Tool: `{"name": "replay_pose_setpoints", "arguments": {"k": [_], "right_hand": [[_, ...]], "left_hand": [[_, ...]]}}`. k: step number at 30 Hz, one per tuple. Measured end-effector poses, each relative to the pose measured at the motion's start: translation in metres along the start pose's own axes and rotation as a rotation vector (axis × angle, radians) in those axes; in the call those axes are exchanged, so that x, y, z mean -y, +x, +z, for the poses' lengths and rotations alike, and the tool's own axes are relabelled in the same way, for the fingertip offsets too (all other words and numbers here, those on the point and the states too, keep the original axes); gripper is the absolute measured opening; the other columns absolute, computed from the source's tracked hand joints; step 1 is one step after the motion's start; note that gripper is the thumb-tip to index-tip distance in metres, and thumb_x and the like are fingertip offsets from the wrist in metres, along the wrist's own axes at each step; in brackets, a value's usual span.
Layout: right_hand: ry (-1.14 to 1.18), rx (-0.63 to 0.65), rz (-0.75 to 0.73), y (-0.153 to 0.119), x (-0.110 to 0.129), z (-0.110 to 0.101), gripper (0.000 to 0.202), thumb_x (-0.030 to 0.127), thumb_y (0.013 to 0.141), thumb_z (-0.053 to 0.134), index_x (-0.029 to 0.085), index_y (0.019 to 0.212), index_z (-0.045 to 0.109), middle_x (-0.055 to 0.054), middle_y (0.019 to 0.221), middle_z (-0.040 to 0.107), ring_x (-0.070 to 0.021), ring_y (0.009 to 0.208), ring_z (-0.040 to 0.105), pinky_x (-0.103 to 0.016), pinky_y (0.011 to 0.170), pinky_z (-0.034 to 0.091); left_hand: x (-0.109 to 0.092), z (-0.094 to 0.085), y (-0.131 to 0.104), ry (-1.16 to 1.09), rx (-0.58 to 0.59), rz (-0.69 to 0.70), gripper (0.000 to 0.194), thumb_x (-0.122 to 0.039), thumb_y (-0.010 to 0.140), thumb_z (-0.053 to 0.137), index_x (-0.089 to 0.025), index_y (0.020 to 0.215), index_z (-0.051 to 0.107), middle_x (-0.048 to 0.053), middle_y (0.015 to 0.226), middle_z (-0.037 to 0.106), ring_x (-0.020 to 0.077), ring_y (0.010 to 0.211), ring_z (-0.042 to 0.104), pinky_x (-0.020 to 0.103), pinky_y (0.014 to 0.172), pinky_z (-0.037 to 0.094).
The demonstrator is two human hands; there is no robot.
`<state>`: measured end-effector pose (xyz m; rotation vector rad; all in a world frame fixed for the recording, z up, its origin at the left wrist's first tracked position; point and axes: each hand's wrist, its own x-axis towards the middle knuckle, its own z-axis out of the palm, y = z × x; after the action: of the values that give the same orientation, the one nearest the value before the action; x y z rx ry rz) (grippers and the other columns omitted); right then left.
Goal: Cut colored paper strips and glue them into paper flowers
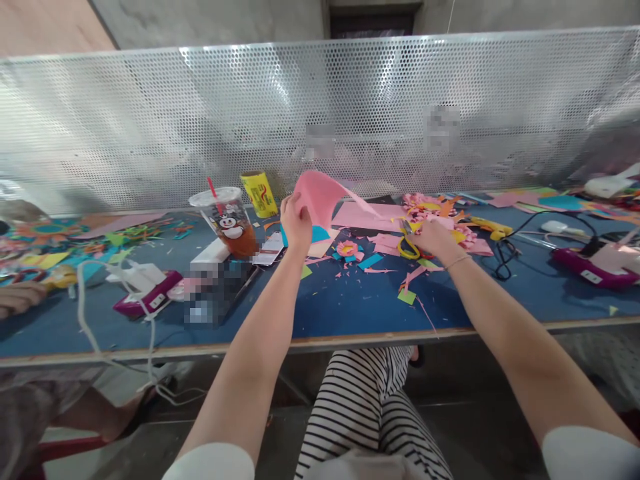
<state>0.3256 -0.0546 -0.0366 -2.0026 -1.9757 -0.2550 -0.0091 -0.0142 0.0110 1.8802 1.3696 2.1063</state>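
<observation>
1. Our left hand (297, 225) has its fingers clamped on the left edge of a curled sheet of pink paper (319, 195), raised above the blue worktop (345, 317).
2. From those fingers the sheet arches up and away, then its thin edge sweeps down to the right; that left-to-right run seems its long axis, though the curl makes this uncertain.
3. Our left hand is the nearer one; our right hand (436, 239) is well apart, beyond the sheet's right end.
4. Our right fingers are at metal scissors with yellow loop handles (409, 250); we cannot tell whether they are closed on them.
5. Between our hands lie a flat pale-pink paper sheet (370, 215), a pink-and-blue paper flower (349, 251) and a narrow blue paper strip (371, 261), all low on the worktop, beneath or in front of the raised sheet.
6. A heap of pink paper pieces (419, 200) crowds behind our right hand.
7. Left of our left hand stand a clear plastic cup with a red straw (231, 225) and a yellow printed container (260, 195); a perforated metal panel (200, 120) closes off the far side.
</observation>
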Motion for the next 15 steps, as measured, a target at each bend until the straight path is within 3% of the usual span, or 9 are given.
{"name": "replay_pose_setpoints", "arguments": {"k": [2, 4, 8, 11, 15], "right_hand": [[-0.050, 0.124, 0.018, -0.004, 0.013, -0.002, 0.044, 0.044, 0.079, 0.048, 0.007, 0.098, 0.061, -0.023, 0.094, 0.062, -0.0337, 0.098, 0.057, -0.040, 0.080, 0.043], [-0.100, 0.201, 0.024, -0.007, 0.022, -0.003, 0.035, 0.036, 0.079, 0.050, 0.007, 0.091, 0.064, -0.022, 0.089, 0.064, -0.0331, 0.095, 0.059, -0.038, 0.077, 0.044], [-0.075, 0.222, 0.019, -0.007, 0.024, -0.005, 0.024, 0.023, 0.076, 0.052, 0.006, 0.088, 0.064, -0.023, 0.092, 0.064, -0.0308, 0.097, 0.060, -0.033, 0.075, 0.045], [0.012, 0.235, 0.149, -0.003, 0.018, -0.005, 0.034, 0.030, 0.074, 0.055, 0.004, 0.095, 0.062, -0.022, 0.091, 0.065, -0.0277, 0.082, 0.064, -0.029, 0.062, 0.045], [0.127, 0.266, 0.259, 0.003, 0.008, 0.000, 0.047, 0.038, 0.068, 0.060, 0.005, 0.102, 0.059, -0.017, 0.086, 0.067, -0.0237, 0.073, 0.064, -0.026, 0.054, 0.042]], "left_hand": [[0.003, 0.005, 0.002, -0.153, -0.045, -0.146, 0.035, -0.005, 0.068, 0.052, -0.017, 0.100, 0.060, 0.007, 0.106, 0.059, 0.0180, 0.105, 0.054, 0.031, 0.097, 0.041], [0.006, 0.010, 0.003, -0.340, -0.046, -0.381, 0.032, -0.006, 0.066, 0.054, -0.016, 0.095, 0.061, 0.006, 0.093, 0.062, 0.0163, 0.090, 0.060, 0.030, 0.084, 0.048], [0.014, 0.016, 0.002, -0.571, 0.075, -0.818, 0.025, -0.004, 0.062, 0.058, -0.012, 0.085, 0.061, 0.002, 0.065, 0.057, 0.0116, 0.062, 0.058, 0.026, 0.063, 0.051], [0.020, 0.017, -0.001, -0.575, 0.117, -0.932, 0.024, 0.000, 0.059, 0.061, -0.011, 0.081, 0.061, 0.001, 0.061, 0.056, 0.0108, 0.059, 0.057, 0.025, 0.060, 0.051], [0.027, 0.019, -0.006, -0.562, 0.133, -0.956, 0.025, 0.003, 0.062, 0.058, -0.013, 0.082, 0.060, 0.001, 0.066, 0.058, 0.0085, 0.058, 0.056, 0.022, 0.059, 0.051]]}}
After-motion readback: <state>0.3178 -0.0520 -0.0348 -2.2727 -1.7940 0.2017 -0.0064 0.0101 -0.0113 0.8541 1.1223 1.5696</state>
